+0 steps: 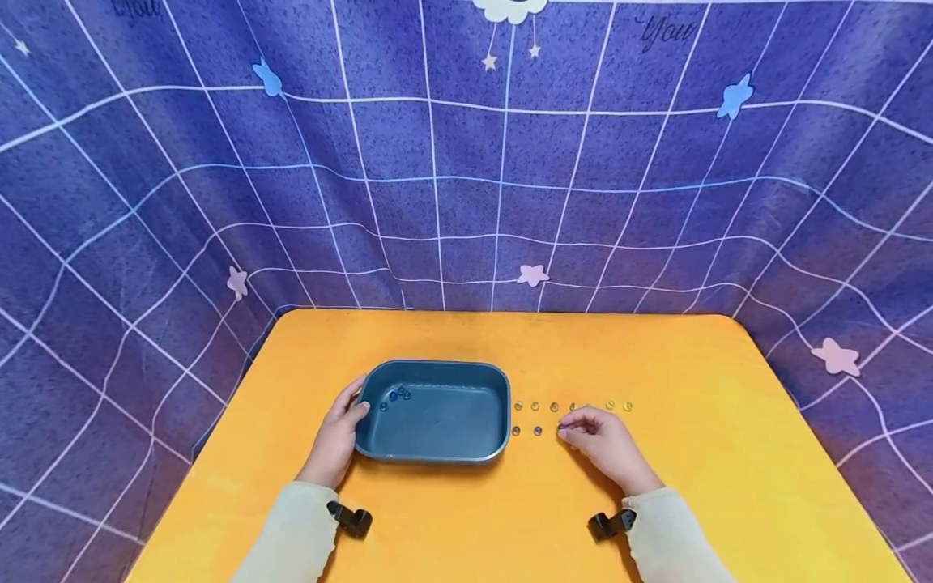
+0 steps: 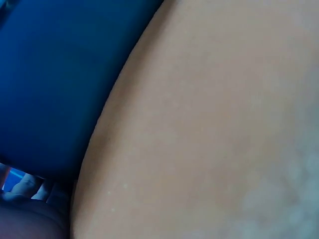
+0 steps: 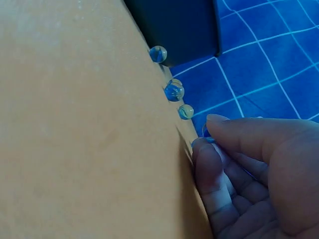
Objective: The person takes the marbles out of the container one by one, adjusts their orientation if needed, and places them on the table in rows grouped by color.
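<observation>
1 blue tray (image 1: 437,421), mouth upward, long axis left-right

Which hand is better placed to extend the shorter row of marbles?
Probably the right hand: it pinches a marble near the right end of that row. The left hand, farther off, grips the blue bin.

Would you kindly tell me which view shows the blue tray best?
The head view: the blue tray appears nearly whole, rim and inside visible. The left wrist view shows a large cropped section, the right wrist view a smaller one.
</observation>
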`<state>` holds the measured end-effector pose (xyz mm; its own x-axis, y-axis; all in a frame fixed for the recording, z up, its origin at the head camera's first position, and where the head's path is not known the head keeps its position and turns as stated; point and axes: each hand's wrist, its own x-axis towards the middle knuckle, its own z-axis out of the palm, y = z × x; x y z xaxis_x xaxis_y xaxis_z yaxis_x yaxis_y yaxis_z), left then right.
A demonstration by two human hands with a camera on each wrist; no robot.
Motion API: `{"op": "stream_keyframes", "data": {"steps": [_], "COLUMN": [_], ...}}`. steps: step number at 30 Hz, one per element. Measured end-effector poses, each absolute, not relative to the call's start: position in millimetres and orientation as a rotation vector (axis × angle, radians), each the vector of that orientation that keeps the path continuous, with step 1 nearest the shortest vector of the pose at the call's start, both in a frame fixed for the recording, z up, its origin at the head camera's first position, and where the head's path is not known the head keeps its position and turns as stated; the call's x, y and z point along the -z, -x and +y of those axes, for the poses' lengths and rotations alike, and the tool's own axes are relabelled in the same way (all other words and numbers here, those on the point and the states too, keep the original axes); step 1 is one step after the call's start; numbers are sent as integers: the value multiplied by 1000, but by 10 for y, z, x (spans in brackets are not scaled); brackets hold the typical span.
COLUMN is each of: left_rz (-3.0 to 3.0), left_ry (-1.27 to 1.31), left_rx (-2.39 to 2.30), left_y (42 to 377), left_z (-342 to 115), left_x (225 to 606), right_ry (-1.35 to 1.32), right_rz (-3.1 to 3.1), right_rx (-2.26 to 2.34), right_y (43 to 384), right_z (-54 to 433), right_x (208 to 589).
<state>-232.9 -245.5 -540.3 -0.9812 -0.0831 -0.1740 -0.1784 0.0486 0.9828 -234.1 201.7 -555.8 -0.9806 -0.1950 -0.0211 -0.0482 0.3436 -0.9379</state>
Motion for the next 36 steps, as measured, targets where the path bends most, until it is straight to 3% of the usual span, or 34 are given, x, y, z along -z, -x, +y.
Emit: {"op": "stream_keyframes", "data": {"steps": [36], "left_rz": [2214], "left_ry": [273], "left_rx": [-2120], "left_y": [2333], "left_z": [-2470], "left_x": [5425], "right_ry": [147], "right_rz": [2664], "right_rx": [1517], "right_y": [2353], "right_z": [1889], "right_x": [5506]}}
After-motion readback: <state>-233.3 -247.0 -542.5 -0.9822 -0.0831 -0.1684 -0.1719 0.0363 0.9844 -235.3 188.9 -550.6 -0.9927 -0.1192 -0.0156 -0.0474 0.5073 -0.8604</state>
